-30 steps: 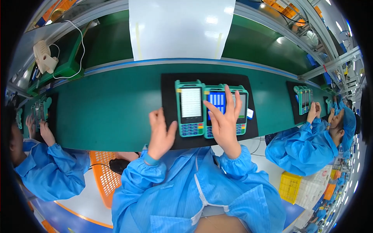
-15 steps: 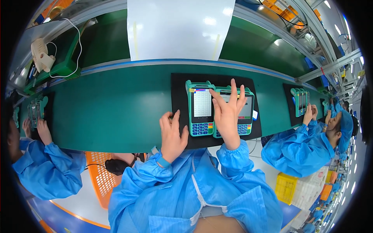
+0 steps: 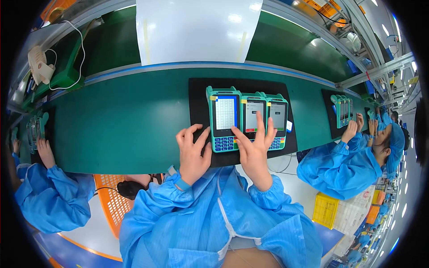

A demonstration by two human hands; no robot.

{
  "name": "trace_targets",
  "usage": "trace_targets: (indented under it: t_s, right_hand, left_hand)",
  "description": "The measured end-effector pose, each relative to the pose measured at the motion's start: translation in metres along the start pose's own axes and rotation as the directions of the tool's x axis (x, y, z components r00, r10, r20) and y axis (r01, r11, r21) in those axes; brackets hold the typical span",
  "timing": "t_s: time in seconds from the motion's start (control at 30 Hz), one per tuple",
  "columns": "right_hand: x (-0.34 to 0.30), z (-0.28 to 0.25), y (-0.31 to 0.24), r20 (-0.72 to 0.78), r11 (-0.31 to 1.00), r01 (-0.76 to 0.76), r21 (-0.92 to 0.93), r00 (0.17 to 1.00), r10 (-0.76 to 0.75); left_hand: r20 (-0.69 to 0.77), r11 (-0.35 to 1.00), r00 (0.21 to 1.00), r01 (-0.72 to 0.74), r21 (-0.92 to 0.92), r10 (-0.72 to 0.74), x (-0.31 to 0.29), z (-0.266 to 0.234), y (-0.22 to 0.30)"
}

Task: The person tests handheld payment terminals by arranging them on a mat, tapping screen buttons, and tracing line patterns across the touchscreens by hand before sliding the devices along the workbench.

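Three teal card payment terminals stand side by side on a black mat [image 3: 195,96]. On the left terminal [image 3: 224,116], the lit screen carries a white grid with blue along its top and right edge. My right hand [image 3: 255,156] is open, its index fingertip at the lower right corner of that screen. Its other fingers spread over the middle terminal [image 3: 253,108] and partly cover it. The right terminal [image 3: 278,119] has a grey screen with a small dark box. Beside the left terminal's lower left edge, my left hand [image 3: 193,154] rests open, fingers bent and apart, holding nothing.
A green work table [image 3: 120,120] runs across, with a white sheet [image 3: 196,31] hanging behind it. A beige fan-like device [image 3: 39,67] with a white cable is at far left. Co-workers in blue [image 3: 348,165] handle similar terminals on both sides. An orange basket [image 3: 109,192] stands below.
My right index finger has moved down from the screen's top right to its lower right, and blue now lines the right edge. The right terminal shows more fully. The whole view has shifted slightly.
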State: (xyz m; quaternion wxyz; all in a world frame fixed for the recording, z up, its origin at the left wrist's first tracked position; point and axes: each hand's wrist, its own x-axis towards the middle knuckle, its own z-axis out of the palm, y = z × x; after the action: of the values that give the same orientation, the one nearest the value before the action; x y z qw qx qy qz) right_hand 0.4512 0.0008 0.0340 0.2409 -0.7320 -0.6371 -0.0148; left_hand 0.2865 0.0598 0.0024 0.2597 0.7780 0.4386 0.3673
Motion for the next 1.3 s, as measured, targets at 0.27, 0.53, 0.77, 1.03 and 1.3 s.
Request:
trace_targets:
  t_s: [0.27, 0.53, 0.77, 1.03, 1.3]
  right_hand:
    - [0.023, 0.006, -0.021, -0.005, 0.994, 0.105, 0.023, 0.994, -0.105]
    - [0.066, 0.013, -0.020, -0.076, 0.995, 0.088, -0.040, 0.993, -0.091]
    - [0.019, 0.008, -0.022, 0.035, 0.997, 0.072, 0.007, 0.997, -0.072]
    - [0.043, 0.011, -0.022, -0.016, 0.997, 0.058, 0.041, 0.998, -0.057]
    - [0.039, 0.006, -0.011, -0.009, 0.998, 0.047, 0.032, 0.999, -0.046]
  left_hand:
    - [-0.001, 0.999, 1.000, -0.029, -0.045, 0.029, -0.004, 0.000, 0.005]
    - [0.003, 0.999, 0.999, -0.042, -0.029, 0.042, -0.008, -0.008, -0.002]
    - [0.011, 0.999, 0.999, -0.039, -0.027, 0.039, -0.007, -0.007, -0.009]
    - [-0.011, 0.999, 0.999, -0.038, -0.024, 0.038, -0.005, -0.004, -0.008]
    - [0.001, 0.999, 0.999, -0.041, -0.017, 0.041, -0.010, -0.004, -0.006]
